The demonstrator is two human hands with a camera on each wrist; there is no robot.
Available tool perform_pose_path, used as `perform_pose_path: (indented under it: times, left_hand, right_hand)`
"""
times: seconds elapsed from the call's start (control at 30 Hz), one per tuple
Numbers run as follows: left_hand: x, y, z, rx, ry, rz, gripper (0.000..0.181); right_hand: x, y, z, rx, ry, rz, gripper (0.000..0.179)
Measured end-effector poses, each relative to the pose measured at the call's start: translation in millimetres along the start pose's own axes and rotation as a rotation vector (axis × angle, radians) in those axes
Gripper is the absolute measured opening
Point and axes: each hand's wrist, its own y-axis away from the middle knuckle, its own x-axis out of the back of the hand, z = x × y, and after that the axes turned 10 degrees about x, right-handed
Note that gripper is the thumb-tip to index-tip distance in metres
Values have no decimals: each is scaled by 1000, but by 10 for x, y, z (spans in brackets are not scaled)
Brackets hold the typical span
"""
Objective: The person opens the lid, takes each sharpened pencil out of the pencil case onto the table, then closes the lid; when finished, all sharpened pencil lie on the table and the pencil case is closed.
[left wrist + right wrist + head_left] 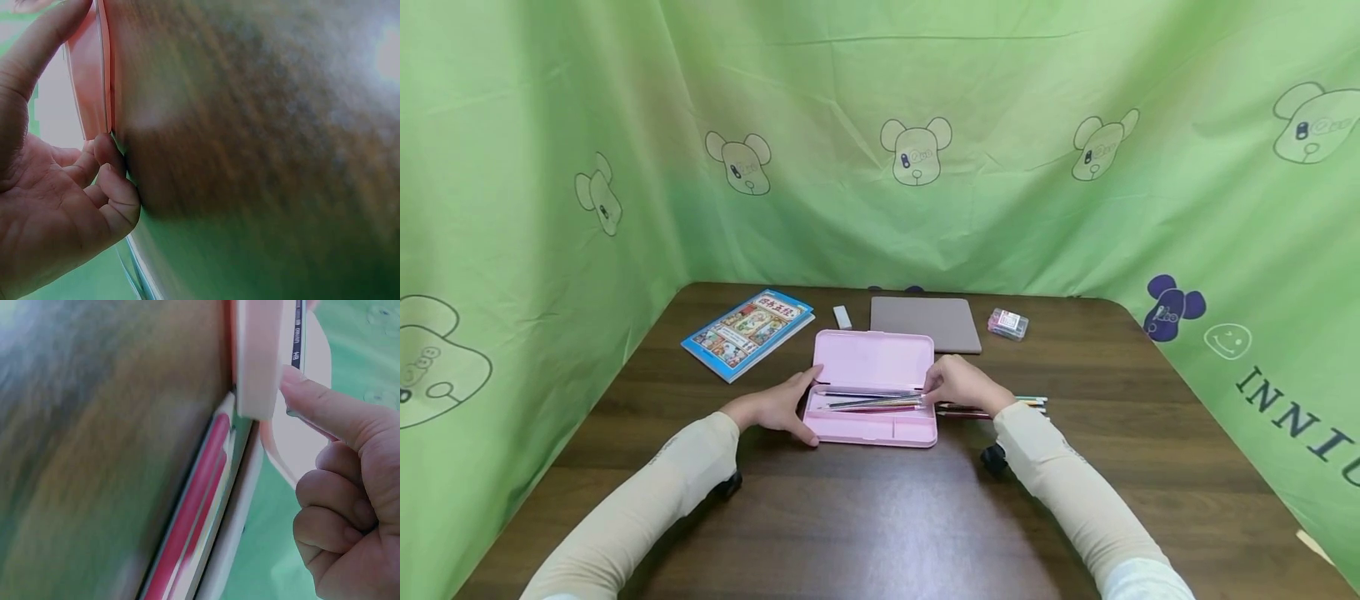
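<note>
An open pink pencil case [872,358] lies on the table with its lid raised at the back. Several pencils [872,405] lie lengthwise in its rear compartment. My left hand [778,407] spans the case's left end, thumb at the front corner and fingers farther back; in the left wrist view the curled fingers touch its edge. Over the right end, my right hand [962,385] pinches the end of a pencil, partly hidden by the fingers. A dark pencil [298,337] marked HB shows at the fingertips. More pencils [200,487], some red, lie on the table beside the case.
Behind the case a grey flat rectangular thing [925,323] lies on the table [880,517], with a white eraser-like block [842,317] to its left. A blue-covered book [748,333] is at the back left. A small clear box [1008,324] sits back right.
</note>
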Motion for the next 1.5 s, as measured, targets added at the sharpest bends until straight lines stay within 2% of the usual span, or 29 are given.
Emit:
perform_pose_path:
  times: [0.27, 0.53, 0.7, 0.9, 1.13, 1.37, 1.5]
  left_hand:
    - [-8, -21, -2, 14, 3, -4, 118]
    - [6, -22, -21, 16, 15, -5, 119]
    - [21, -32, -42, 13, 8, -2, 120]
    - [17, -43, -42, 8, 3, -9, 120]
    - [2, -49, -39, 7, 6, -18, 120]
    - [7, -51, -40, 21, 2, -17, 120]
    - [4, -47, -32, 18, 2, -14, 120]
  right_hand:
    - [154, 219, 100, -18, 31, 41, 11]
    - [293, 536, 287, -112, -9, 71, 10]
    - [414, 758, 389, -170, 2, 69, 12]
    - [530, 1054, 495, -185, 21, 49, 15]
    - [605, 1362, 622, -229, -38, 40, 13]
    - [603, 1491, 690, -205, -47, 20, 13]
    - [563, 1480, 718, -240, -36, 0, 13]
